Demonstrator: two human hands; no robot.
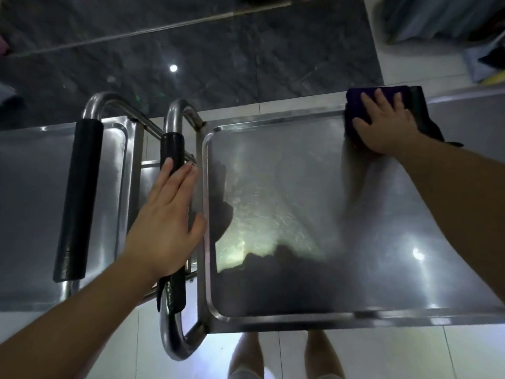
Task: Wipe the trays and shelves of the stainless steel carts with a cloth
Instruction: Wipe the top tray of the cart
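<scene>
Two bare forearms are seen reaching forward from the lower corners of the view; the left forearm (68,315) is angled up and to the right, and the right forearm (448,192) is angled up and to the left across the tray.

The left hand (166,217) is laid flat, palm down, with its fingers straight and close together; the fingertips (168,162) are rested on the black foam grip (172,149) of the nearer cart's handle (177,113), and the thumb is spread toward the tray's left rim; nothing is grasped by this hand.

The right hand (382,124) is spread open, palm down, with the fingers fanned and extended; it is pressed on a dark purple cloth (360,99), which is held against the far right part of the tray (300,313), over its far rim; a darker fold of the cloth is seen trailing to the right of the wrist; the cloth is pinned under the flat hand rather than clutched.

The tray's steel surface is marked by a bright streaked reflection near its middle, and a dark silhouette is mirrored along its near side.

To the left, a second cart (27,187) is stood just beside the first; its own handle is wrapped in a second black grip (76,201), which is untouched.

Below the tray's near edge, two bare legs (246,359) are shown on pale floor tiles (396,351); beyond the carts a dark marbled floor (218,50) is visible.
</scene>
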